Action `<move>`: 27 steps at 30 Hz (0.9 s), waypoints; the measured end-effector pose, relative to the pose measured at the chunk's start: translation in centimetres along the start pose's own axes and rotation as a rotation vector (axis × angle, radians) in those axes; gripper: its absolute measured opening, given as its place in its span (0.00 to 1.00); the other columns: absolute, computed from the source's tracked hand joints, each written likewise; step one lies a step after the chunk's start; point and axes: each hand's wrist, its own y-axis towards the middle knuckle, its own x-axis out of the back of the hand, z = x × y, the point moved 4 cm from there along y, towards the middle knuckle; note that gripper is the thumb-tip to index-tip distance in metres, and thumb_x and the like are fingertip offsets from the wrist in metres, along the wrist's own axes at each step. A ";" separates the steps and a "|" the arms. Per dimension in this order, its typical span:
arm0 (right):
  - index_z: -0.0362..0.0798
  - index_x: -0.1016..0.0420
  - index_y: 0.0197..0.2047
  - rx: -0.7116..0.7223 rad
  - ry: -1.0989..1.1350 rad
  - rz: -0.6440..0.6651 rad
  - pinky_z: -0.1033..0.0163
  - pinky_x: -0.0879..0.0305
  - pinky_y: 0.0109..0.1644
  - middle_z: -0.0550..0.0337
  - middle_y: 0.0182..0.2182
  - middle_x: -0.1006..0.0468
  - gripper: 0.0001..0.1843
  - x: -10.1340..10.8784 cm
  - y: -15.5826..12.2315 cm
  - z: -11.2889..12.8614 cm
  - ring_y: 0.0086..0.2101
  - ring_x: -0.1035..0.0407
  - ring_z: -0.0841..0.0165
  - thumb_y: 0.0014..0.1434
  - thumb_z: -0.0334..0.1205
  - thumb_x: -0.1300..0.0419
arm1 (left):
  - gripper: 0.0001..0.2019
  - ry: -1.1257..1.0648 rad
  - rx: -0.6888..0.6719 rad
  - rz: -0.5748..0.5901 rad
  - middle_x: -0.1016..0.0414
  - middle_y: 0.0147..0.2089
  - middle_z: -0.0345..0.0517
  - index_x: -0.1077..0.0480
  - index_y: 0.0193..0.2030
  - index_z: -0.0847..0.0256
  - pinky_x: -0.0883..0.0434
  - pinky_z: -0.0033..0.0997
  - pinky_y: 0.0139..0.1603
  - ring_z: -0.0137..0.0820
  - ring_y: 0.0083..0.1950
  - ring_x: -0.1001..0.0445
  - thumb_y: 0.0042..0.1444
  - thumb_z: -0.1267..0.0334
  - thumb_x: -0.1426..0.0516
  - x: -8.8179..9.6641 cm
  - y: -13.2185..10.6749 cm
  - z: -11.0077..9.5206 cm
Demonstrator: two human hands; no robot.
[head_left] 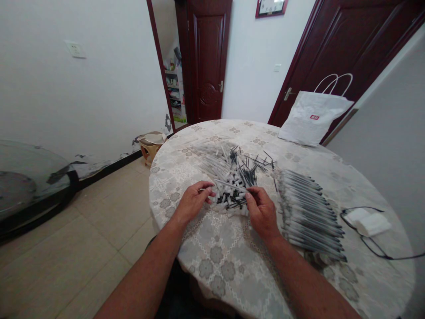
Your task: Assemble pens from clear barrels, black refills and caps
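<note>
A heap of loose pen parts (229, 170), pale barrels, black refills and small caps, lies in the middle of a round table (212, 261) with a flowered cloth. My left hand (192, 201) pinches one end of a thin pale barrel (229, 184) at the heap's near edge. My right hand (262, 210) pinches the other end, fingers closed. To the right lies a neat row of assembled pens (310, 212).
A white paper bag (312, 117) leans at the table's far side. A white box with a black cable (370, 223) sits at the right. Dark doors (209, 62) stand behind, a small stool (151, 144) on the tiled floor at left.
</note>
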 end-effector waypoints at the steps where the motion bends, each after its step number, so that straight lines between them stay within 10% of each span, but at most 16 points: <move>1: 0.48 0.25 0.47 -0.001 0.004 0.000 0.62 0.32 0.40 0.58 0.35 0.21 0.13 0.0 0.0 0.0 0.34 0.28 0.65 0.66 0.48 0.42 | 0.16 -0.080 0.020 0.011 0.19 0.41 0.53 0.24 0.49 0.62 0.24 0.35 0.37 0.37 0.38 0.20 0.59 0.54 0.39 0.0 0.3 0.0; 20: 0.48 0.24 0.46 0.006 -0.028 0.009 0.61 0.31 0.42 0.57 0.35 0.19 0.12 -0.1 0.0 -0.1 0.36 0.26 0.63 0.65 0.46 0.42 | 0.15 -0.323 0.039 0.060 0.38 0.23 0.35 0.21 0.47 0.61 0.23 0.35 0.38 0.26 0.26 0.34 0.56 0.56 0.37 0.3 0.8 1.4; 27: 0.49 0.24 0.46 0.019 -0.030 0.063 0.62 0.32 0.39 0.58 0.34 0.21 0.12 -0.6 -0.2 -0.2 0.34 0.27 0.64 0.65 0.46 0.42 | 0.14 -0.298 0.063 0.042 0.30 0.29 0.38 0.23 0.43 0.61 0.24 0.32 0.37 0.26 0.28 0.28 0.54 0.55 0.35 0.4 0.9 2.2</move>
